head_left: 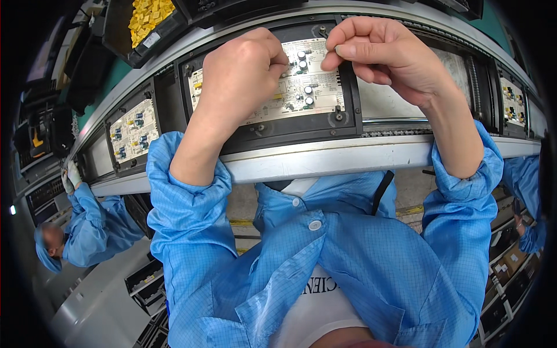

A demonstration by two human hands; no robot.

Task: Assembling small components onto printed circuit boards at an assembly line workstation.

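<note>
Three circuit boards (318,79) (133,130) (513,102) | left hand (246,72) curled | right hand (387,55) loosely pinched | holding anything: can't tell

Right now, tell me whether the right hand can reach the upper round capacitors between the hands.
Likely yes: the right hand is just right of the upper round capacitors, with no visible obstacle between; the left hand, on their other side, leaves them uncovered.
</note>
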